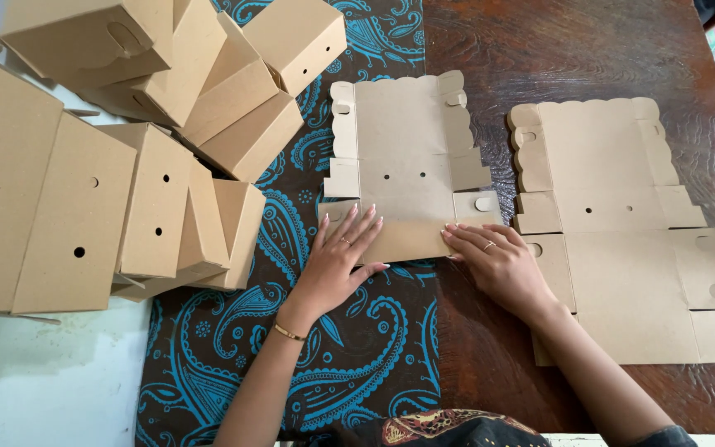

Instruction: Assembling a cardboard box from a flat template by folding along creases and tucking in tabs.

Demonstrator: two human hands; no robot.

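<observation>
Lying flat across the seam between the blue paisley cloth (349, 364) and the dark wooden table (589, 50): an unfolded cardboard box blank (403, 141), near flap (403, 238) being folded over. Pressing down on that flap from either end: left hand (337, 265), fingers spread and flat, gripping nothing; right hand (498, 263), fingers together and flat, likewise pinching nothing. Wearing a ring on each hand, a thin bracelet (290, 333) on the left wrist. Resting just to the right, partly under the right forearm: a second flat blank (622, 240). Piling up at the left: assembled cardboard boxes (159, 149), several overlapping.
</observation>
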